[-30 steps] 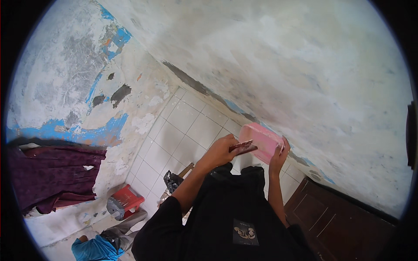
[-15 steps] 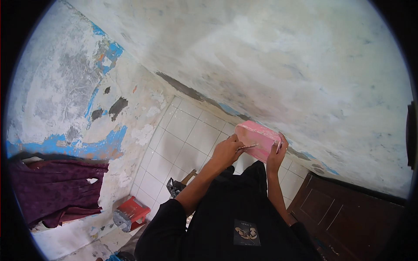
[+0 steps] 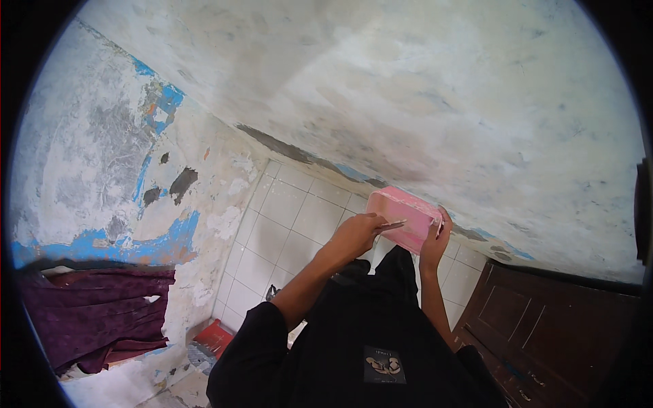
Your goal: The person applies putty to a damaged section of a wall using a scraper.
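A pink rectangular plastic container [image 3: 405, 214] is held up in front of me against the worn white wall. My right hand [image 3: 435, 238] grips its right edge. My left hand [image 3: 357, 234] is closed around a thin metal tool [image 3: 393, 224] whose tip lies against the container's lower front side. Both forearms rise from my black top at the lower edge.
White floor tiles [image 3: 286, 224] lie below the container. A peeling wall with blue paint patches [image 3: 122, 204] stands at left, with purple cloth [image 3: 88, 319] hanging over it. A red box [image 3: 212, 338] sits on the floor. A dark wooden door [image 3: 551, 326] is at right.
The view has tilted, so the hands and pink container sit slightly lower right in the picture. Both hands keep their grip; the floor items at lower left have slid mostly out of view.
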A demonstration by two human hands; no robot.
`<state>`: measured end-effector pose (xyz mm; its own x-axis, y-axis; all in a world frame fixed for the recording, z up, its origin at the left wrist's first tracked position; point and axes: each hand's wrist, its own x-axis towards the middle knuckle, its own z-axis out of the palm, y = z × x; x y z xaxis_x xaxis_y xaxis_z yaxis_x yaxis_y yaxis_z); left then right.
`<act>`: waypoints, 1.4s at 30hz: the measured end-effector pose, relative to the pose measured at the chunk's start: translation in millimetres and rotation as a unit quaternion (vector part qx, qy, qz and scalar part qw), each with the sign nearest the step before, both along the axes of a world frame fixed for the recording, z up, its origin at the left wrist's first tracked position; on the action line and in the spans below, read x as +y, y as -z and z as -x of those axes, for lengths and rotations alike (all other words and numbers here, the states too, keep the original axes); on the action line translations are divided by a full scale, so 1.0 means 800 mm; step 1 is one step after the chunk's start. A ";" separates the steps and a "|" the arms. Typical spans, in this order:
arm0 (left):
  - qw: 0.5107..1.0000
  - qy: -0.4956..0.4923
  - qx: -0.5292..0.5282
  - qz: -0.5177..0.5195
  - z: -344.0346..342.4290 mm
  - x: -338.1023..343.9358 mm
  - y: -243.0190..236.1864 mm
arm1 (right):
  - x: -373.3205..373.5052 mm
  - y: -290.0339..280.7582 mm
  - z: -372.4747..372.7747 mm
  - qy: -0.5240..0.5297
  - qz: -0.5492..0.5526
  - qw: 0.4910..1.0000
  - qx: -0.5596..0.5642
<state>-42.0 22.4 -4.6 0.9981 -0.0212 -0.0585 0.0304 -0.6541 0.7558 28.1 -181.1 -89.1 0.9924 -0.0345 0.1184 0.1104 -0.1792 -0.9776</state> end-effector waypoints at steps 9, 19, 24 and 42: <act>0.999 0.008 -0.040 0.004 -0.011 0.015 -0.035 | 0.014 -0.013 -0.004 -0.005 0.008 0.998 -0.054; 0.996 0.032 -0.074 -0.032 -0.029 0.015 -0.044 | 0.035 -0.042 -0.015 -0.061 -0.039 0.994 -0.077; 0.996 0.021 -0.078 -0.032 -0.037 0.009 -0.047 | 0.038 -0.050 -0.018 -0.081 -0.084 0.991 -0.060; 0.994 0.051 -0.093 0.031 -0.047 0.002 -0.054 | 0.017 -0.065 -0.019 -0.070 -0.082 0.993 -0.042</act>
